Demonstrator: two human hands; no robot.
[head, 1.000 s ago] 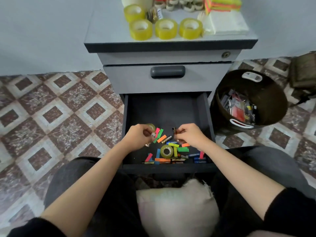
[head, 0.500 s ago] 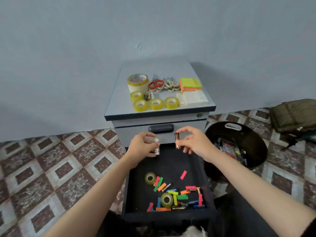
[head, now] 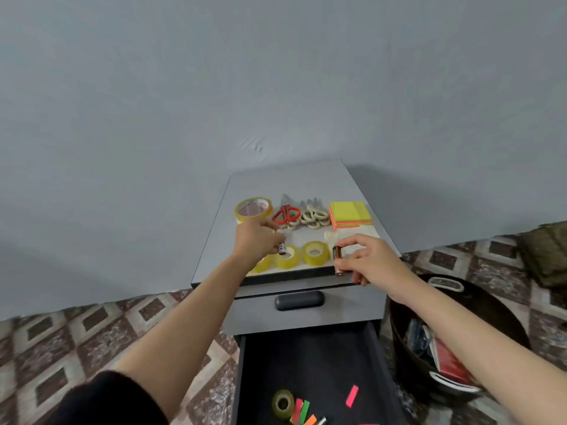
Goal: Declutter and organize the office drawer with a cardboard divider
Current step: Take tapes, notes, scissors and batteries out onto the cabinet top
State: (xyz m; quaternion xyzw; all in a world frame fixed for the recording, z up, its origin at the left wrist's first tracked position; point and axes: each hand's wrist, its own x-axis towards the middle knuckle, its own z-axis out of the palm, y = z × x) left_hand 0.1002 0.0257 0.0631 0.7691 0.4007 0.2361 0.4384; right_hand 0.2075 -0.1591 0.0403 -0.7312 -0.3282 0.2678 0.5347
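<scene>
My left hand [head: 256, 239] reaches over the grey cabinet top [head: 310, 182] and pinches a small white battery [head: 281, 248] above the yellow tape rolls [head: 315, 253]. My right hand [head: 369, 260] pinches an upright dark and copper battery [head: 337, 259] at the cabinet's front edge. Below, the bottom drawer [head: 310, 363] is pulled out; a tape roll [head: 283, 404] and several coloured paper strips [head: 351, 395] lie on its dark floor. No cardboard divider is in view.
On the cabinet top sit a large tape roll [head: 253, 208], red scissors [head: 286, 213], white scissors [head: 313, 216], a sticky-note stack [head: 349, 215] and white paper [head: 369, 232]. A dark bin [head: 491, 308] with rubbish stands right of the cabinet. An olive bag [head: 544, 253] lies further right.
Both hands lifted a battery each out of the drawer and rose to the cabinet top. My view tilted upward, so most of the drawer's contents dropped out of the frame.
</scene>
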